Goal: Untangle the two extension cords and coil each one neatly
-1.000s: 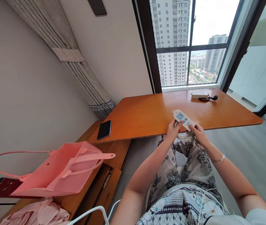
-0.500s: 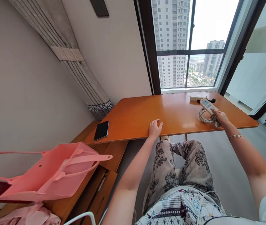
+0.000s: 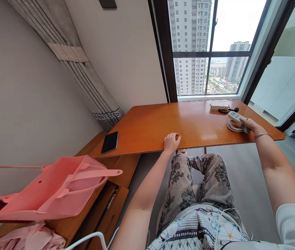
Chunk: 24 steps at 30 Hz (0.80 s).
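My right hand [image 3: 250, 125] grips a white power strip [image 3: 235, 117] with blue sockets, its coiled white cable [image 3: 234, 126] resting on the orange wooden table [image 3: 163, 125] near the right end. My left hand [image 3: 171, 142] rests on the table's front edge with curled fingers, holding nothing. A second white power strip [image 3: 219, 107] with a black cord and plug [image 3: 232, 110] lies at the back by the window.
A black phone [image 3: 110, 142] lies at the table's left corner. A pink tote bag [image 3: 56, 189] sits on a lower wooden shelf unit [image 3: 111, 201] at left. Tied grey curtain [image 3: 85, 76] hangs along the wall. A white cable [image 3: 90, 238] runs near my lap.
My right hand carried the power strip from in front of me to the table's right end and lowered it there. My left hand let go and settled on the table's front edge.
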Motion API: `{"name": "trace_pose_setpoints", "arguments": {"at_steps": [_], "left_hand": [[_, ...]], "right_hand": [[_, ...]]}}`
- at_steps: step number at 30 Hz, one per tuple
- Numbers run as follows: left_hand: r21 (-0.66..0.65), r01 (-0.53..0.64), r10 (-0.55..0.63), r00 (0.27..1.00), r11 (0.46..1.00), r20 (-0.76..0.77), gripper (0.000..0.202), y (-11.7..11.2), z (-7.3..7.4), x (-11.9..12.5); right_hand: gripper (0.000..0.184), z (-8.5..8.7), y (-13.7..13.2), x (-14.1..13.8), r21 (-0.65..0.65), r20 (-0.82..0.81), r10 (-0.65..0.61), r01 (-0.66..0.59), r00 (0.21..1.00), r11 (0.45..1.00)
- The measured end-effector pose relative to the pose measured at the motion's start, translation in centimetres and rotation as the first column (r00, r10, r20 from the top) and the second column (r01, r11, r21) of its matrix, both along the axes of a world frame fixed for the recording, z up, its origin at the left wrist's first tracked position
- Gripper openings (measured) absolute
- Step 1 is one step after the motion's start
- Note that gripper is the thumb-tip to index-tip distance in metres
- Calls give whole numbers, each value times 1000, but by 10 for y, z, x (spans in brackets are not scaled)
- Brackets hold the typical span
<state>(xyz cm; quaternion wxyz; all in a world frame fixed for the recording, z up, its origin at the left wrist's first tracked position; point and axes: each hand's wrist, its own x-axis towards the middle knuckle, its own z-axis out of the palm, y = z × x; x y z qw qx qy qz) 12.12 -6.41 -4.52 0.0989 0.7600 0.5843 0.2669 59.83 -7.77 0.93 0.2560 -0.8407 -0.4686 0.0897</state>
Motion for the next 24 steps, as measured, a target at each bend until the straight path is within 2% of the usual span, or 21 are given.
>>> {"name": "trace_pose_setpoints", "arguments": {"at_steps": [3, 6, 9, 12, 19, 22, 24], "left_hand": [[9, 13, -13, 1000, 1000, -15, 28, -1, -1, 0], [23, 28, -28, 999, 999, -22, 28, -1, -1, 0], [28, 36, -35, 999, 999, -21, 28, -2, -1, 0], [28, 37, -36, 999, 999, -25, 26, -3, -1, 0], [31, 31, -30, 999, 999, -43, 24, -4, -1, 1], [35, 33, -31, 998, 999, -46, 25, -5, 0, 1], [33, 34, -33, 998, 999, -48, 26, -5, 0, 1]], "right_hand": [[46, 8, 6, 0, -165, 7, -51, 52, 999, 985], [49, 17, 6, -4, -244, 55, -73, 84, 996, 966], [52, 22, 2, -12, -269, 181, -84, 132, 980, 954], [51, 24, -3, -23, -221, 346, -62, 146, 936, 964], [44, 22, -18, -60, -51, 550, 49, -25, 834, 998], [43, 10, -23, -80, -58, 573, 123, -110, 810, 992], [41, 0, -25, -91, -108, 578, 197, -165, 792, 980]]}}
